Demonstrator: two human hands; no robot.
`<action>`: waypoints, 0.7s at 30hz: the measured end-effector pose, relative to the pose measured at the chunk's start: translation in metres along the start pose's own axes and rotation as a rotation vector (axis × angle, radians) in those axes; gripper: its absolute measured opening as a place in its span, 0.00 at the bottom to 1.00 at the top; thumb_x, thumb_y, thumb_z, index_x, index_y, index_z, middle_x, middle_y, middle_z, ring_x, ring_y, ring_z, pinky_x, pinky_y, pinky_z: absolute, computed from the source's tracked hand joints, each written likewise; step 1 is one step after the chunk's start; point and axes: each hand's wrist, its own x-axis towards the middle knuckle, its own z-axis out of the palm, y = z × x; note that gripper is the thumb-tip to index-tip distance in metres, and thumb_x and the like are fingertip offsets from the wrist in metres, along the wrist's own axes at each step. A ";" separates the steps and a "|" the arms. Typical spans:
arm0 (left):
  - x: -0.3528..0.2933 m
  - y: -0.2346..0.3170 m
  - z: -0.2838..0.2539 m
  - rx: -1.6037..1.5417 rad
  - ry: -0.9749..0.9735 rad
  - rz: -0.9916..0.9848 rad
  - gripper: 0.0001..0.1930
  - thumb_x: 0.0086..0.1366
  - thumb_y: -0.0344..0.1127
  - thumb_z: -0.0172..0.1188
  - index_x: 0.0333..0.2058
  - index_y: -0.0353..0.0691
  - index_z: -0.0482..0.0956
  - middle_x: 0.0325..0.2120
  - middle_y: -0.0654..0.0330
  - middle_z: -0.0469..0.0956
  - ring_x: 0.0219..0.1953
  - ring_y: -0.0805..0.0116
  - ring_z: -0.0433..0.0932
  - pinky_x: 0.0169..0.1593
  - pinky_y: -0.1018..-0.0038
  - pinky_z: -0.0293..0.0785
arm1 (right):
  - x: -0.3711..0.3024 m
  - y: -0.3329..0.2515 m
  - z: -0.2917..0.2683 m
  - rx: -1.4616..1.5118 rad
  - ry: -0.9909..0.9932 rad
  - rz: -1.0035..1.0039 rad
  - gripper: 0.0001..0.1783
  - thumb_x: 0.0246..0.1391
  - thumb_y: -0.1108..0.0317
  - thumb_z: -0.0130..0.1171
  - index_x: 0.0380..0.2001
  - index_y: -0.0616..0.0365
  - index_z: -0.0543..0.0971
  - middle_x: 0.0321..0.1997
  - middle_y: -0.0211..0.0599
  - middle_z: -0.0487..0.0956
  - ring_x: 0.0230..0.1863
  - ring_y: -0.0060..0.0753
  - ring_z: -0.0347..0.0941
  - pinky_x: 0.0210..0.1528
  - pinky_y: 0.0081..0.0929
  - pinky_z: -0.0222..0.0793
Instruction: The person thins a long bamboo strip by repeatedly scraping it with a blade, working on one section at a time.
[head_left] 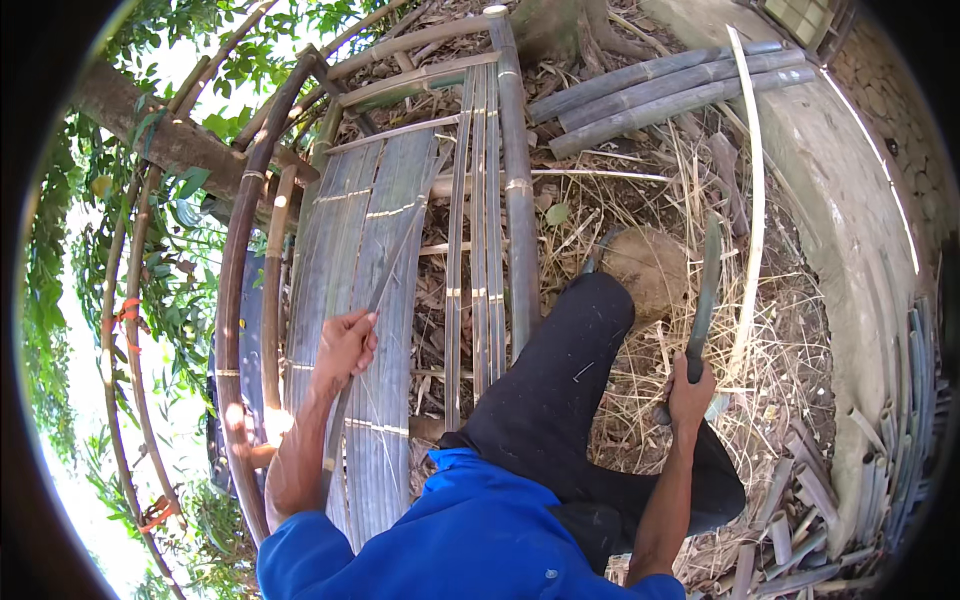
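My left hand point(345, 348) is closed around a long, thin grey bamboo strip point(388, 270), which runs slantwise above the bench. Under it lies a bamboo bench point(375, 250) with wide flattened slats and several narrow ones, set in a frame of round poles. On the other side, my right hand point(688, 392) grips the handle of a machete point(707, 285), its curved blade pointing up and away from me. Between my bent leg and the machete sits a round wooden chopping block point(648, 265). The machete is apart from the strip.
Several thick bamboo poles point(670, 92) lie at the far right. A long pale split strip point(753, 185) rests beyond the machete. Straw-like shavings point(640, 410) cover the ground. Bamboo offcuts point(795, 500) are heaped by the concrete ledge point(830, 180). Branches and leaves fill the left.
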 end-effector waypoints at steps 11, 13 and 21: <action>-0.016 -0.047 0.022 -0.074 0.039 -0.018 0.13 0.73 0.36 0.56 0.42 0.30 0.80 0.14 0.64 0.71 0.09 0.77 0.66 0.11 0.77 0.56 | 0.002 -0.016 0.011 -0.268 -0.037 -0.164 0.18 0.57 0.58 0.68 0.35 0.65 0.78 0.25 0.34 0.75 0.26 0.27 0.68 0.32 0.31 0.68; -0.006 -0.040 0.016 -0.053 0.183 0.088 0.14 0.73 0.37 0.57 0.43 0.29 0.80 0.14 0.66 0.71 0.10 0.79 0.65 0.11 0.77 0.56 | -0.001 -0.033 0.023 -0.297 -0.043 -0.236 0.18 0.57 0.58 0.69 0.35 0.65 0.78 0.24 0.34 0.75 0.26 0.27 0.68 0.32 0.31 0.68; -0.012 0.126 -0.012 -0.200 0.062 0.354 0.15 0.76 0.38 0.54 0.52 0.32 0.78 0.15 0.69 0.69 0.09 0.84 0.60 0.09 0.81 0.49 | -0.006 -0.059 0.030 -0.223 -0.053 -0.326 0.18 0.57 0.59 0.69 0.35 0.64 0.77 0.24 0.34 0.76 0.23 0.25 0.69 0.28 0.29 0.68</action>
